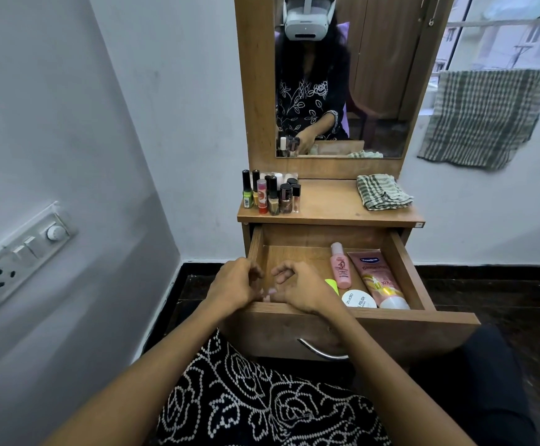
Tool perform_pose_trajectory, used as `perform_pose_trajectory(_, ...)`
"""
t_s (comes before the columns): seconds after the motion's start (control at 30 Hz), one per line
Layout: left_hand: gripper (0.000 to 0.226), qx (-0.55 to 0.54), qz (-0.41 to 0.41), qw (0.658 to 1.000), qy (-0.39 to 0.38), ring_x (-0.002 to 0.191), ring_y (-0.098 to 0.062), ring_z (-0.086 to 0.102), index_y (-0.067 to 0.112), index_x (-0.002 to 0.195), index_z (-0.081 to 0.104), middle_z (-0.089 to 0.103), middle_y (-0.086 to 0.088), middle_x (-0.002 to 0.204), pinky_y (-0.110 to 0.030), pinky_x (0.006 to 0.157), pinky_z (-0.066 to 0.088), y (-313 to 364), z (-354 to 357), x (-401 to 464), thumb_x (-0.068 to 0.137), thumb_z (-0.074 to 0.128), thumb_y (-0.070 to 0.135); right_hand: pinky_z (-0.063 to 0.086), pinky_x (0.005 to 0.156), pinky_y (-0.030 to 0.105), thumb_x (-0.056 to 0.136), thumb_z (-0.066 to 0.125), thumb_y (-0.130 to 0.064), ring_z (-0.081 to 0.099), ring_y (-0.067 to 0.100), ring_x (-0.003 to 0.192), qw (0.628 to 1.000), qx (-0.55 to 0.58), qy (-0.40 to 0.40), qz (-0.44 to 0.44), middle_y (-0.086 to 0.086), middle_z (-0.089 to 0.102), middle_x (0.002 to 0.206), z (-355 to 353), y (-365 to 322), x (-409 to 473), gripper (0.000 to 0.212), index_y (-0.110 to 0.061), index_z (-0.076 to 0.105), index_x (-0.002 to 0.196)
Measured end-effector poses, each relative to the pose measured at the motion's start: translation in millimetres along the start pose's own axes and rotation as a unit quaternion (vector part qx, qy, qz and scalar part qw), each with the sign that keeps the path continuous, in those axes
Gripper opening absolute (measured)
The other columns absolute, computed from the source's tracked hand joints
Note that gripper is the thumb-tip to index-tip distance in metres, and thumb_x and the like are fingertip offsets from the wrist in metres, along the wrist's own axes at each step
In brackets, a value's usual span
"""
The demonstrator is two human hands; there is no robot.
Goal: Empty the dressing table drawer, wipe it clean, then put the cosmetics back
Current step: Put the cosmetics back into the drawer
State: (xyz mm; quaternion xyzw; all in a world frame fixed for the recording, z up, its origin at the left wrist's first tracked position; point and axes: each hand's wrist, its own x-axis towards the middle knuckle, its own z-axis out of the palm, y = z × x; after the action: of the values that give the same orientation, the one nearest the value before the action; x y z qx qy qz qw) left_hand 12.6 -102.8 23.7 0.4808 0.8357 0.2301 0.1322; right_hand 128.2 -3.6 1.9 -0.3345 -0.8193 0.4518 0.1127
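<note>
While both hands hover over the near left part of the open drawer (403,252), neither clearly has anything in its grip; the left hand (233,284) has its fingers curled inward, the right hand (297,289) likewise curls loosely with its fingertips close to the left's, and whether some small item is pinched between them I cannot tell; something pale shows just below the fingers, too small to name. What remains in the drawer lies to the right of the hands, so the right hand is plainly the nearer; a pink bottle (340,267) lies with its long axis running near to far, cap at the far end; just right of it a pink tube (376,278) lies on nearly the same line, its white cap at the near end against the drawer front; a round white jar (358,299) sits near, between them, and a yellow-green item (333,284) peeps out beside the right wrist. My guess is that emptying is well along, with these few pieces left to lift out. On the bench (326,204) above, a cluster of nail polish bottles (272,193) stands upright at the far left; a folded checked cloth (381,191) lies at the far right, unused as yet; the mirror (375,75) stands behind.
</note>
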Motion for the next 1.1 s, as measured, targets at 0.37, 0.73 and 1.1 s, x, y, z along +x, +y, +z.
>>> perform_pose_trajectory(0.37,0.034,-0.053,0.028,0.997,0.049,0.084,-0.008,0.056,0.014,0.094,0.067,0.066,0.001,0.096,-0.019,0.074,0.047,1.0,-12.7,2.8,0.065,0.085,0.017,0.041,0.069,0.02,0.067,0.082,-0.035,0.047,0.001,0.076,0.992,0.027,0.102,-0.066,-0.012,0.054,0.09,-6.1,-3.1,-13.9,0.057,-0.027,0.054,0.116)
perform_pose_trajectory(0.73,0.015,-0.106,0.084,0.951,0.278,0.084,-0.011,0.059,0.012,0.1,0.067,0.067,-0.002,0.102,-0.019,0.071,0.044,23.3,-83.2,57.9,0.088,0.064,0.02,0.047,0.065,0.02,0.092,0.053,-0.022,0.059,0.004,0.076,0.938,0.046,0.269,-0.216,-0.009,0.063,0.084,-46.8,-85.0,32.2,0.013,-0.021,0.058,0.104)
perform_pose_trajectory(1.1,0.05,0.092,0.007,0.985,0.148,0.115,-0.033,0.055,0.014,0.137,0.046,0.056,-0.015,0.129,-0.041,0.088,0.049,37.3,-106.0,147.4,0.089,0.061,0.009,0.032,0.104,0.036,0.087,0.056,-0.019,0.055,0.025,0.116,0.922,-0.348,0.153,-0.067,0.006,0.063,0.12,-72.0,-156.4,126.7,0.031,-0.016,0.057,0.118)
